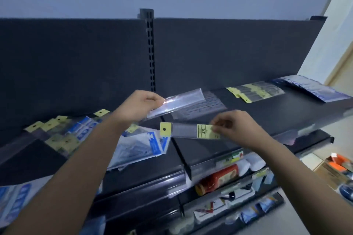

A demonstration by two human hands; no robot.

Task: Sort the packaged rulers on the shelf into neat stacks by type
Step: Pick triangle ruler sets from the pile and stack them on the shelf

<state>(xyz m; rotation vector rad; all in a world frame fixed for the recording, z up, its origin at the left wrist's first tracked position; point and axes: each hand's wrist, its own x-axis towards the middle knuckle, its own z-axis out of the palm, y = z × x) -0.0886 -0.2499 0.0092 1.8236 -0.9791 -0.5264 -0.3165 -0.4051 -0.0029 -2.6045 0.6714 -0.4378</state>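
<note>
1. Above the dark shelf (267,112), left hand (137,107) grips a clear ruler packet (177,102).
2. Right hand (235,128) pinches a yellow-tagged ruler (189,130), held level beneath it.

Label print on the ruler packet (189,130) is unreadable; lower-shelf goods (219,177) are blurred.

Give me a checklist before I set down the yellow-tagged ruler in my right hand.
1. Right hand grip on yellow-tagged ruler: ok, pinched at its label end.
2. Left hand grip on clear package: ok.
3. Clear package's type: cannot tell.
4. Matching yellow-tagged stack to the right: ok, in view.
5. That stack neat: not ok, tags fanned.
6. Left pile sorted: not ok, yellow-tagged and blue packs mixed.
</note>
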